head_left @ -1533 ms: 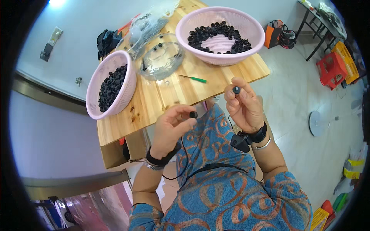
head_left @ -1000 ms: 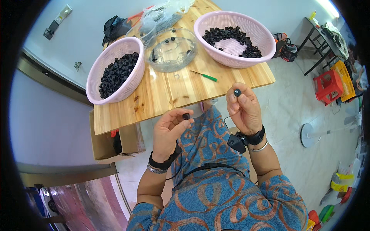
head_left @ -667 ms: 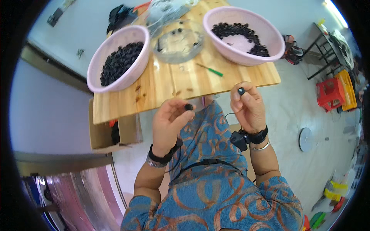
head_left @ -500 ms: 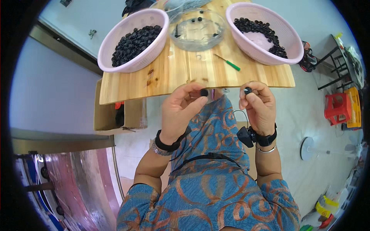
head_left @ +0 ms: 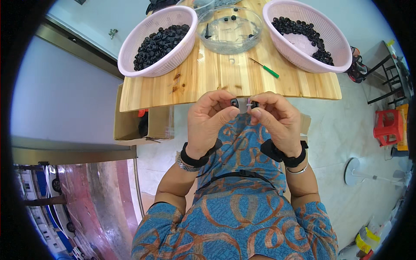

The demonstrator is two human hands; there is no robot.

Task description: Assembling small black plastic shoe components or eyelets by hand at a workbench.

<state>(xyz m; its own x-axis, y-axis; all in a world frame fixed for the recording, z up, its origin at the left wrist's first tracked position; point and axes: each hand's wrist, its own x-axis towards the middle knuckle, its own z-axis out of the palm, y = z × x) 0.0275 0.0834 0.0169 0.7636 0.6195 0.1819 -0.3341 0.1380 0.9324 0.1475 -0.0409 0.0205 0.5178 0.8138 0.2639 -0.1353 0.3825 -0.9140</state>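
Note:
Just off the table's near edge, my left hand (head_left: 212,113) pinches a small round black cap (head_left: 234,103) between thumb and fingers, its hollow side partly showing. Close to its right, my right hand (head_left: 277,115) grips a second small black round part (head_left: 255,104), from which a short pale stem points left toward the cap. A narrow gap separates the two pieces. Farther off, a pink basket (head_left: 125,60) at the left holds a heap of black caps, and another pink basket (head_left: 344,58) at the right contains many black ring-like pieces.
Between the baskets stands a clear round tray (head_left: 223,51) with a few black bits and pale slivers. A green-handled screwdriver (head_left: 271,71) lies on the wooden table (head_left: 195,86). Below it, at the left, is a cardboard box (head_left: 160,123). A red stool (head_left: 387,128) and a fan (head_left: 352,171) are at the right.
My right hand has moved left, bringing its black part near the cap in my left hand. The left-hand cap has turned so its hollow side shows. The whole view has shifted slightly.

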